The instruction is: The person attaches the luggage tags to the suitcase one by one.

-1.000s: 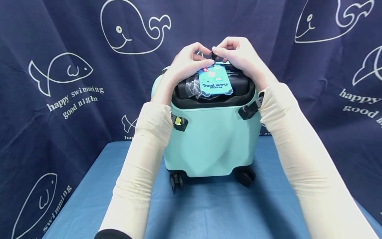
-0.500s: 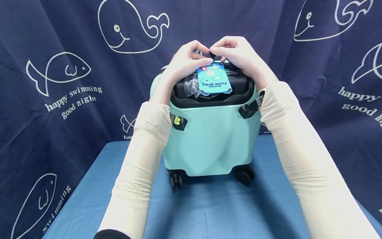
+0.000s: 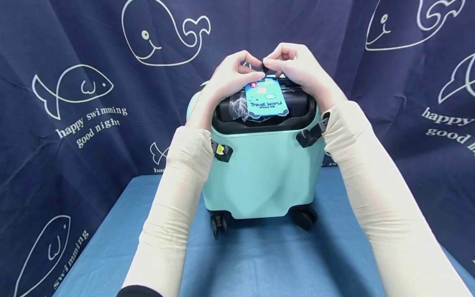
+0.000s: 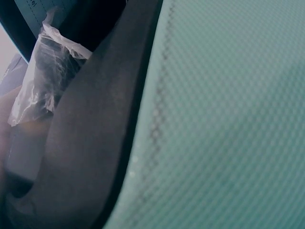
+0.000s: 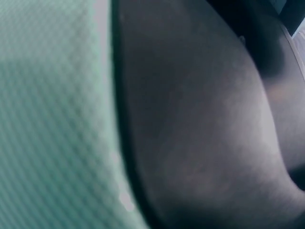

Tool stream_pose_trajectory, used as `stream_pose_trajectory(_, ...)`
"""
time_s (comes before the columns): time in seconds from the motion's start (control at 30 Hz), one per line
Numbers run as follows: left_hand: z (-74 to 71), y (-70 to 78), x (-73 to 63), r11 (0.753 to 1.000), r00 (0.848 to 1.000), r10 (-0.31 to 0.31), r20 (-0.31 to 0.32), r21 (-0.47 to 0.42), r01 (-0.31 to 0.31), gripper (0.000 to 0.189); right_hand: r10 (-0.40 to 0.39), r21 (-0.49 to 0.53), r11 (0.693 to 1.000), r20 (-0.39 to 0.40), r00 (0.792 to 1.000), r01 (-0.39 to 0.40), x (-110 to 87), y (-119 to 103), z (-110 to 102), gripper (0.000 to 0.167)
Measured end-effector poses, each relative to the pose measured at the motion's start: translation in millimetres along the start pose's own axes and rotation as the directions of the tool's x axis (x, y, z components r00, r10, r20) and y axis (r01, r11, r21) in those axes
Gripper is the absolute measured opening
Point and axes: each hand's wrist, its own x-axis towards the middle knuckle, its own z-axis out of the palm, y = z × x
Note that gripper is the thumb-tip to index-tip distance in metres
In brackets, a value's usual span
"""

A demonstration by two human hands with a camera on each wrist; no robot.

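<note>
A mint-green suitcase (image 3: 259,177) stands upright on its black wheels in the head view. Over its black top handle hangs a blue luggage tag (image 3: 265,99) printed "Travel World". The tag's short black strap (image 3: 264,69) rises above it, partly hidden by fingertips. My left hand (image 3: 233,76) pinches the strap low down, thumb right at the tag's upper edge. Higher up, the strap's end is pinched between thumb and forefinger of my right hand (image 3: 293,64). Both wrist views show mostly the suitcase's textured shell (image 4: 228,119) and black top recess (image 5: 190,119), close and blurred.
Clear plastic wrap (image 3: 238,107) clings to the handle's left part, seen crumpled in the left wrist view. The suitcase rests on a blue-covered table (image 3: 252,264). Behind it hangs a dark blue curtain (image 3: 92,24) with white whale and fish drawings.
Suitcase and tag sit slightly further left in the head view than a second ago. My right hand has risen a little since half a second ago; both hands keep their pinch on the strap.
</note>
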Motion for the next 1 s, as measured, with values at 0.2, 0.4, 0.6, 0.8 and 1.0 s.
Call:
stream_pose_trajectory(0.2,-1.0,-1.2,0.5,1.0,1.0,-0.01,0.006,-0.02,0.01,0.029,0.0,-0.011,1.0,-0.012,1.0,0.0,0.5,1.2,-0.4,0.004)
stream_pose_trajectory(0.4,-1.3,-2.0,0.4,1.0,1.0,-0.006,0.002,-0.021,0.006,0.032,0.018,0.011,1.0,0.006,1.0,-0.018,-0.5,-0.5,0.4,0.005)
stream_pose_trajectory(0.6,-1.0,-1.5,1.1,1.0,1.0,-0.005,0.003,0.003,0.005,0.035,0.011,0.026,1.0,0.026,1.0,-0.011,-1.5,-0.4,-1.3,0.007)
stream_pose_trajectory(0.8,-0.8,-1.7,0.4,1.0,1.0,0.015,0.0,-0.003,-0.015,0.033,-0.013,0.071,0.997,0.015,1.0,0.012,-0.1,1.2,-0.6,0.004)
stream_pose_trajectory(1.0,-1.5,-1.6,-0.7,0.999,1.0,0.026,0.003,-0.023,-0.026,0.033,-0.017,0.068,0.998,-0.004,1.0,0.017,0.6,1.2,0.3,0.004)
